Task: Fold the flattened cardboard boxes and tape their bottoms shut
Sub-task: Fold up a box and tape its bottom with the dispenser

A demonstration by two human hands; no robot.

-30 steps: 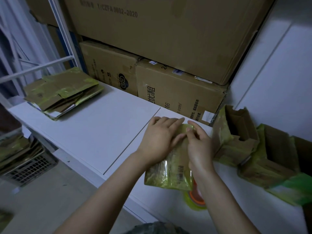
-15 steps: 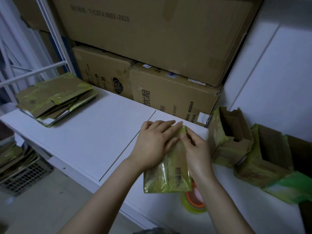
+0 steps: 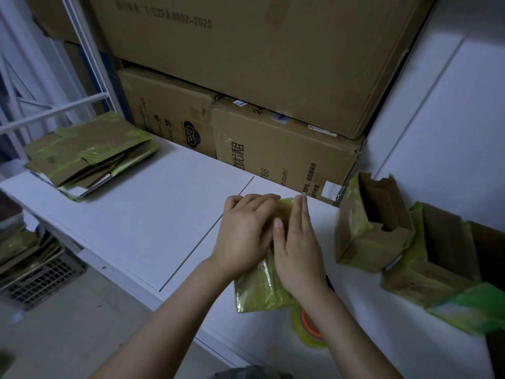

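Both hands are on one small box (image 3: pixel 259 294): cardboard wrapped in shiny green-yellow tape, sitting on the white tabletop (image 3: pixel 136 214).

- Left hand (image 3: pixel 246 233): lies over the box's top left. Its fingers (image 3: pixel 259 203) are lightly bent and press down, not wrapped round anything.
- Right hand (image 3: pixel 297 250): flat on the top right. Its fingers (image 3: pixel 302 214) are straight and together, tips at the box's far edge, thumb against the left hand.
- Both sets of fingers are released. They press, with no grasp.

Tape roll (image 3: pixel 306 324): on the tabletop just nearer than the box, below the right wrist and partly hidden by the forearm. Orange core.

- Right of the right fingers: first folded box (image 3: pixel 374 228), open top up, with the second folded box (image 3: pixel 437 263) touching it further right. Both stand against the wall.
- Far left of the left fingers: stack of flattened boxes (image 3: pixel 90 154), at the tabletop's left end.
- Just beyond the fingertips: brown cartons (image 3: pixel 273 151), stacked along the back.
- Well left of and nearer than the left fingers, off the tabletop: plastic crate (image 3: pixel 41 280) holding more flats.
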